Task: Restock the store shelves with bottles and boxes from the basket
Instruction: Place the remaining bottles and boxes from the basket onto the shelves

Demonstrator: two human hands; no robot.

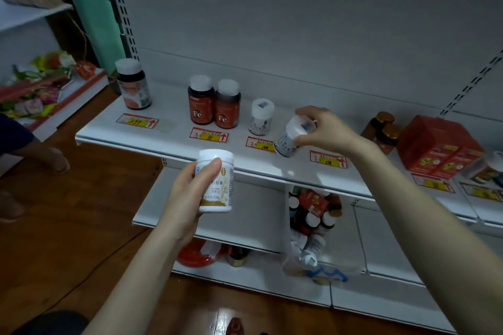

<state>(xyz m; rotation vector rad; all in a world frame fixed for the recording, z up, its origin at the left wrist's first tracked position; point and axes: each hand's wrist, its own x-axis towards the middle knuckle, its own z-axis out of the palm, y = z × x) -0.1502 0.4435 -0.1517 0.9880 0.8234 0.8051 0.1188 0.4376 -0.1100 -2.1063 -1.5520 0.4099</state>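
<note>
Both forearms are bare to the frame edge, with no sleeves, watch or gloves; the left hand (pixel 187 196) and right hand (pixel 324 130) are bare too.

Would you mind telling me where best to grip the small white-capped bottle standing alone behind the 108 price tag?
Probably by its wide white cap, from above: the small white-capped bottle stands upright with space all round, while the right hand holds a tilted grey-labelled bottle close on its right, so a side approach looks crowded.
</note>
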